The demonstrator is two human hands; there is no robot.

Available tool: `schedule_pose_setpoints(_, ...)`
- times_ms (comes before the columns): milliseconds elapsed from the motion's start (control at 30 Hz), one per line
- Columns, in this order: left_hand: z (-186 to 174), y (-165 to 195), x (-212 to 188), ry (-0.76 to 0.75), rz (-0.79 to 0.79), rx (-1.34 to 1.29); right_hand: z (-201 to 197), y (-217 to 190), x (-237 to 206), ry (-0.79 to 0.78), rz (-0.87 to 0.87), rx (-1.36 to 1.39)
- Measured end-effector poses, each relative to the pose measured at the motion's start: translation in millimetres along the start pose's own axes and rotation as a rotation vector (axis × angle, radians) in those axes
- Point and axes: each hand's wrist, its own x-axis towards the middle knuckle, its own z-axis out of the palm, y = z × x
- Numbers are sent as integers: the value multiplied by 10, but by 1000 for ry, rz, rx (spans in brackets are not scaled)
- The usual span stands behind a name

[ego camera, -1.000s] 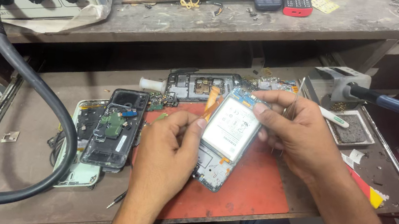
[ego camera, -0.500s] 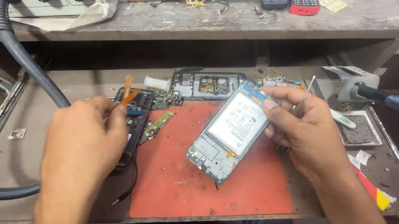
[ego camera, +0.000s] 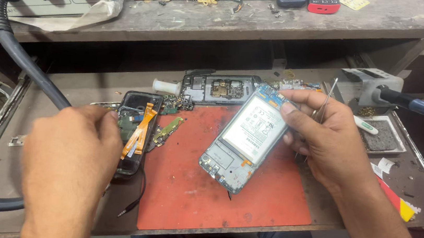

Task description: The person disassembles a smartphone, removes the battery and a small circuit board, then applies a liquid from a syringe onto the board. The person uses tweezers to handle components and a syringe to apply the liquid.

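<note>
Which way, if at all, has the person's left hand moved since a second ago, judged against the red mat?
Yes. The left hand has left the opened phone over the red mat and moved left, off the mat, to the black phone.

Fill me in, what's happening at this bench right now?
A person is working on opened phones over a red mat. The right hand holds an open-backed phone, battery showing, tilted above the mat, with tweezers tucked between its fingers. The left hand rests on a second dismantled phone with an orange ribbon cable at the mat's left edge.
</note>
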Motion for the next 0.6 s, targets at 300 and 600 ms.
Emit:
schedule_pose_setpoints(300,298,396,-180,-304,279,-884,38,-28,-25,-27,-20,8)
schedule_pose_setpoints(600,625,722,-304,-477,249,-1179,80,-102,-130,-66,-65,18)
